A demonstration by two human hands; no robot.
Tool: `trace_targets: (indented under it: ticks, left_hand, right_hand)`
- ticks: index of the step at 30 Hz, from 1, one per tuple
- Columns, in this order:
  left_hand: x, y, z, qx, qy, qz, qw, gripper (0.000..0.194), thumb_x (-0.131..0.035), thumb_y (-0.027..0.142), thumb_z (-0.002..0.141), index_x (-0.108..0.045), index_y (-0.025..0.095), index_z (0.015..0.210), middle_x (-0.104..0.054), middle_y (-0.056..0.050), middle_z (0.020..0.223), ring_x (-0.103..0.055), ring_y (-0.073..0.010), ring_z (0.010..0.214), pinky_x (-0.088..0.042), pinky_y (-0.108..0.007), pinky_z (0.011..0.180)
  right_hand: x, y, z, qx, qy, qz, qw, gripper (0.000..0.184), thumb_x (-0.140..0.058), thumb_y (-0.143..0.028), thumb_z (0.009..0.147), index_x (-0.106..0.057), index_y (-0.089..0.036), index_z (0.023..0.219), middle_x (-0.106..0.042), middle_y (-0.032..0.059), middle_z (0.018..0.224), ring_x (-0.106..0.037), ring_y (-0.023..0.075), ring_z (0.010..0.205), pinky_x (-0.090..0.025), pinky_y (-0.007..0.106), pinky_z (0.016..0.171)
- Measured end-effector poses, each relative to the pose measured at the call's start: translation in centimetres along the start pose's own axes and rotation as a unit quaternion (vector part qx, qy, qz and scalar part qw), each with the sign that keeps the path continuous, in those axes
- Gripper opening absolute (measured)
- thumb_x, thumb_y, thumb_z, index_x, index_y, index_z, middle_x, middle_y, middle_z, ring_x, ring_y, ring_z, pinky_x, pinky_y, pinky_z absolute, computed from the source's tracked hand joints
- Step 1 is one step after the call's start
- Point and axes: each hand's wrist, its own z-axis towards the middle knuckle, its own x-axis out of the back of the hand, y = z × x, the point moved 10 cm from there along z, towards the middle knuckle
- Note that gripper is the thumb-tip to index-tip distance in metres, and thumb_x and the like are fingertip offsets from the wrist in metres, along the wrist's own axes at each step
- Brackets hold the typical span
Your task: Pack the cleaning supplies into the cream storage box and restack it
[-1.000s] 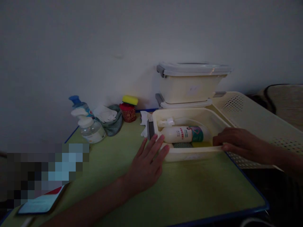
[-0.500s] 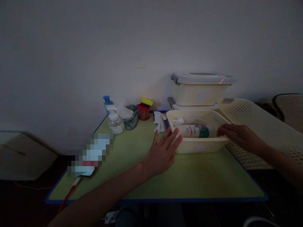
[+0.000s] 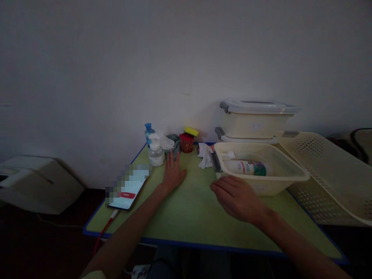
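My left hand (image 3: pixel 172 175) is open, palm down over the table, its fingers apart and reaching toward a grey-green cloth (image 3: pixel 176 142). Just left of those fingers stands a clear pump bottle (image 3: pixel 156 155) with a white top. My right hand (image 3: pixel 236 197) is closed with its back toward me, in front of a cream storage bin (image 3: pixel 276 185). Its curled fingers hide whatever may be inside them. In the lidless bin a white bottle with a green band (image 3: pixel 250 167) lies on its side, beside a small white piece (image 3: pixel 228 155).
A phone (image 3: pixel 128 193) on a red cable lies at the left. Behind are a blue bottle (image 3: pixel 148 133), a red basket (image 3: pixel 186 144) topped by a yellow sponge (image 3: pixel 191 131), and crumpled white paper (image 3: pixel 205 157). A lidded bin (image 3: pixel 255 124) and a large perforated basket (image 3: pixel 334 166) stand right.
My left hand has left the bin's left end and moved left toward the cloth. My right hand has come from the bin's right rim to its front. The view has shifted slightly.
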Motion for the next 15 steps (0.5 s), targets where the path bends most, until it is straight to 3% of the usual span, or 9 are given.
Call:
trace_targets:
  ticks: [4, 6, 9, 11, 15]
  left_hand:
    - [-2.4, -1.2, 0.0, 0.013, -0.042, 0.058, 0.997, 0.065, -0.036, 0.043, 0.085, -0.022, 0.006, 0.137, -0.015, -0.022, 0.146, -0.012, -0.0309, 0.136, -0.024, -0.048, 0.105]
    - [-2.8, -1.0, 0.2, 0.009, -0.054, 0.084, 0.995, 0.065, -0.034, 0.046, 0.086, -0.024, 0.007, 0.137, -0.017, -0.021, 0.146, -0.014, -0.03, 0.136, -0.022, -0.048, 0.106]
    - [-3.1, -1.4, 0.8, 0.021, -0.063, 0.099, 0.993, 0.067, -0.032, 0.047, 0.086, -0.023, 0.006, 0.137, -0.018, -0.021, 0.146, -0.015, -0.0294, 0.136, -0.02, -0.047, 0.107]
    - [-3.3, -1.9, 1.4, 0.036, -0.063, 0.098, 0.993, 0.068, -0.031, 0.048, 0.086, -0.022, 0.005, 0.138, -0.018, -0.021, 0.146, -0.015, -0.0294, 0.136, -0.019, -0.047, 0.107]
    - [-3.8, -2.7, 2.9, 0.051, -0.063, 0.095, 0.992, 0.07, -0.033, 0.048, 0.084, -0.02, 0.004, 0.138, -0.018, -0.021, 0.146, -0.015, -0.0297, 0.135, -0.018, -0.047, 0.108]
  right_hand:
    - [-8.2, 1.7, 1.1, -0.159, -0.125, 0.108, 0.973, 0.025, -0.042, -0.014, 0.083, -0.058, -0.014, 0.101, -0.064, 0.0109, 0.098, -0.059, 0.0205, 0.09, -0.048, 0.034, 0.076]
    - [-11.7, 3.0, 1.1, -0.225, -0.155, 0.158, 0.949, 0.037, -0.042, -0.018, 0.084, -0.049, -0.013, 0.12, -0.055, 0.0136, 0.12, -0.051, 0.0209, 0.111, -0.043, 0.035, 0.091]
    - [-16.2, 4.5, 0.7, -0.278, -0.205, 0.159, 0.925, 0.049, -0.041, -0.025, 0.085, -0.039, -0.01, 0.131, -0.034, 0.0176, 0.14, -0.03, 0.0256, 0.13, -0.029, 0.042, 0.104]
    - [-18.1, 5.1, 0.2, -0.299, -0.231, 0.145, 0.915, 0.05, -0.037, -0.029, 0.087, -0.035, -0.011, 0.134, -0.026, 0.0174, 0.144, -0.022, 0.0275, 0.133, -0.023, 0.046, 0.106]
    - [-19.6, 5.1, -0.5, -0.302, -0.253, 0.139, 0.909, 0.049, -0.03, -0.033, 0.09, -0.037, -0.012, 0.133, -0.03, 0.0178, 0.142, -0.024, 0.0276, 0.133, -0.02, 0.049, 0.105]
